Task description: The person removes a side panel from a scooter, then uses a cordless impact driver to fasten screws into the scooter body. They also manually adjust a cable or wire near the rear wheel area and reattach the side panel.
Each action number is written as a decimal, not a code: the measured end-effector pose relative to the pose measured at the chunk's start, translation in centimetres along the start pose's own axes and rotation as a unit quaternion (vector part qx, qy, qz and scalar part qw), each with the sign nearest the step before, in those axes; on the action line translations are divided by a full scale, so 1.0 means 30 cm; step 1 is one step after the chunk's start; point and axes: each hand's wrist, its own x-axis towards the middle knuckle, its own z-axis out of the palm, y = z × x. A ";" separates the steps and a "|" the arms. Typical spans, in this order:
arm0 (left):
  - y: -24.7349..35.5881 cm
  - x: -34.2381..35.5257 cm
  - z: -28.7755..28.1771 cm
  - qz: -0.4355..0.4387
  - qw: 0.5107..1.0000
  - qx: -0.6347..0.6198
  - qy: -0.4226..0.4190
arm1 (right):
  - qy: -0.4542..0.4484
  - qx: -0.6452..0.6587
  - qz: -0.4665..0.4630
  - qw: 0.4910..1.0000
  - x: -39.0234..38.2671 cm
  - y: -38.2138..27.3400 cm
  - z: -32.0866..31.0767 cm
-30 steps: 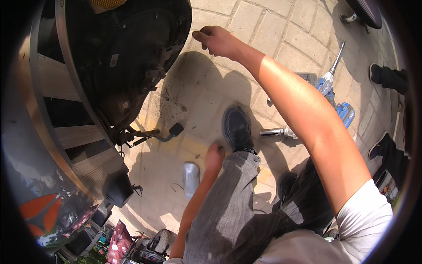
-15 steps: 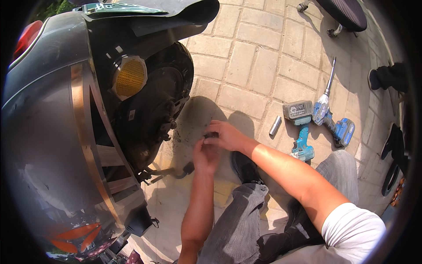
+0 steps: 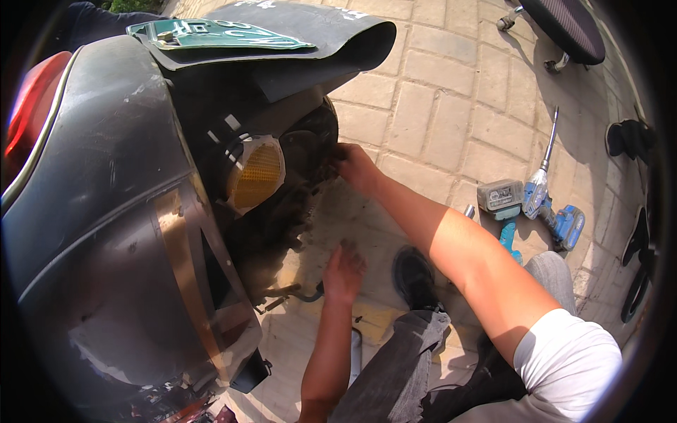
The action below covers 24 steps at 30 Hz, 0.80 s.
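While the right hand (image 3: 356, 168) reaches to the underside (image 3: 271, 229) of the scooter (image 3: 120, 233) at frame left, its grip too dark to tell, the left hand (image 3: 344, 271) hangs below centre, fingers apart, so the step looks like handwork there, apparently calling for a secure fingerhold.

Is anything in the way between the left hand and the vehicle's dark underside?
Directly between the left hand and the dark underside, nothing visible; only paving shows there. A bent lever juts out just beside that wrist, and the right hand is at the underside's upper end in the picture. Depth is hard to judge.
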 end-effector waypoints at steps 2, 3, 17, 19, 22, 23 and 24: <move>0.002 -0.003 -0.025 -0.001 1.000 -0.001 0.005 | -0.030 -0.037 -0.010 0.999 0.021 0.011 -0.002; 0.002 -0.007 -0.033 -0.001 1.000 0.000 0.003 | -0.043 -0.049 -0.014 0.998 0.021 0.015 -0.016; -0.008 -0.022 -0.060 0.006 1.000 0.017 0.005 | -0.107 -0.131 0.067 0.983 0.013 -0.030 0.021; -0.015 -0.028 -0.048 0.001 1.000 0.019 0.006 | -0.092 -0.195 0.055 0.975 0.024 -0.028 0.030; -0.061 0.020 0.015 -0.027 0.999 0.031 -0.024 | -0.009 -0.064 0.017 0.998 0.140 0.225 -0.078; -0.063 0.025 0.015 -0.028 0.999 0.032 -0.026 | -0.004 -0.054 0.006 0.999 0.139 0.233 -0.084; -0.020 -0.019 -0.060 0.002 1.000 0.020 0.004 | -0.058 -0.082 0.002 0.995 0.067 0.116 0.047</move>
